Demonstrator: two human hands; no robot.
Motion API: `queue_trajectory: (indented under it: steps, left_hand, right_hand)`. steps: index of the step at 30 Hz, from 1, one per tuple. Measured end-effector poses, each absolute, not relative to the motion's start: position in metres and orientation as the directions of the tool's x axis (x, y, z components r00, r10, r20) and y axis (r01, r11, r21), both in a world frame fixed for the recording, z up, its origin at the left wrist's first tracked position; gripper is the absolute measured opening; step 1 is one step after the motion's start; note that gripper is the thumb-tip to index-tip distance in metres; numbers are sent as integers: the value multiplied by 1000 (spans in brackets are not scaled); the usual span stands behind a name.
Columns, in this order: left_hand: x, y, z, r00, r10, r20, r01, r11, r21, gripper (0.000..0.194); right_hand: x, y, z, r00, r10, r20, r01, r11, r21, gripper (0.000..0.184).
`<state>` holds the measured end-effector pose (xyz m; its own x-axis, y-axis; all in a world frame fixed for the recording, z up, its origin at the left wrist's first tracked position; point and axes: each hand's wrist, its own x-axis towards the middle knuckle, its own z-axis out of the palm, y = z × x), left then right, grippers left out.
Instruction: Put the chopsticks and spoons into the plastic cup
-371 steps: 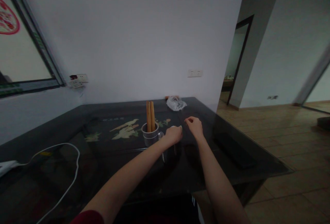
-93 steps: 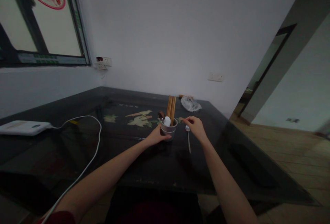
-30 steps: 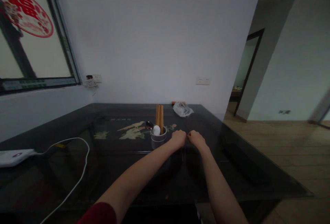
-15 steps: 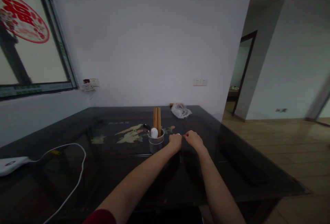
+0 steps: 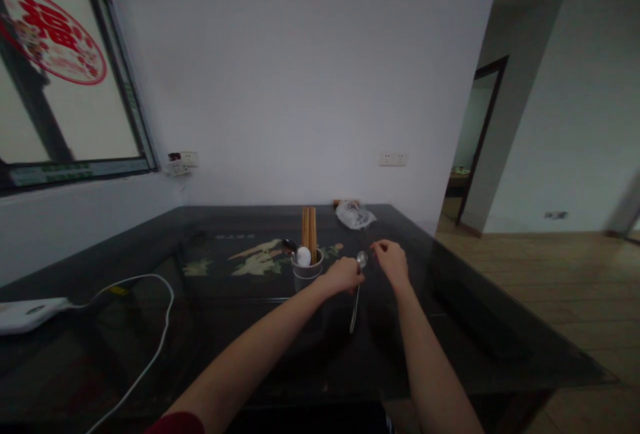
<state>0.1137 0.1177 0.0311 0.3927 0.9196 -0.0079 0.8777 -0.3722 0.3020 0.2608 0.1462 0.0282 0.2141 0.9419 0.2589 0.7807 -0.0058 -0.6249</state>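
A metal spoon (image 5: 355,304) is held in my left hand (image 5: 343,274). Its bowl points away from me, and its long handle runs down toward the near side. Just right of the bowl is my right hand (image 5: 393,262), its fingers loosely curved and apart, with nothing visible in them. Left of my left hand stands a grey metal cup (image 5: 305,277), partly covered by my left hand and forearm. Several wooden chopsticks (image 5: 309,231) stand upright in the cup, beside a white rounded utensil (image 5: 303,257) and a dark shiny spoon (image 5: 289,246).
The dark glossy table (image 5: 250,347) has a flower pattern. Toward its back lies a crumpled clear plastic bag (image 5: 355,215). At the left, a white power strip (image 5: 33,315) trails a white cable (image 5: 167,317). A dark flat long object (image 5: 475,317) lies on the right.
The spoon's bowl and handle now show beyond my left hand. My right hand has moved slightly right, away from the left, and its fingers have loosened. The view has shifted slightly.
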Motion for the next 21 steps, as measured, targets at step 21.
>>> queue_trajectory:
  steps: [21]
  left_hand:
    - [7,114,132,127,797,591,598,-537,595,25]
  right_hand:
    - [171,136,-5,-253,870,423,163,470,-867,41]
